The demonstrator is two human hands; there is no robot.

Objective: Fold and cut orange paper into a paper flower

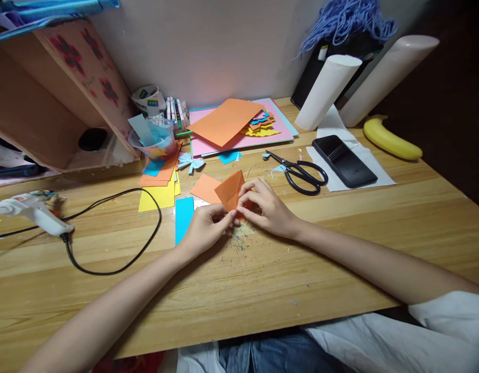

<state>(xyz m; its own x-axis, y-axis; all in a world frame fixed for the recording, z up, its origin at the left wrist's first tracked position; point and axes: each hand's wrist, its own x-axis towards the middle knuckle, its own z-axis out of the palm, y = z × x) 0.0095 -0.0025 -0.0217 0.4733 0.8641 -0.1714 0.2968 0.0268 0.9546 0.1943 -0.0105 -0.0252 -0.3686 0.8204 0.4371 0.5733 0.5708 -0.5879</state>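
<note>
Orange paper between both hands' fingers

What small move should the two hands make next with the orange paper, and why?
Probably press the fold flat: left hand and right hand both pinch the folded orange paper at its lower edge, while its upper flap stands raised off the wooden desk.

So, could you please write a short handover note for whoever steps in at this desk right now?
Left hand: pinching the lower edge of the folded orange paper.
Right hand: pressing the same piece from the right side.
Around them: a flat orange piece behind, a blue strip to the left, scissors to the right, the glue gun far left on the wooden desk.
Done: paper partly folded, one flap standing.
Left: further folds; the glue gun lies untouched.
</note>
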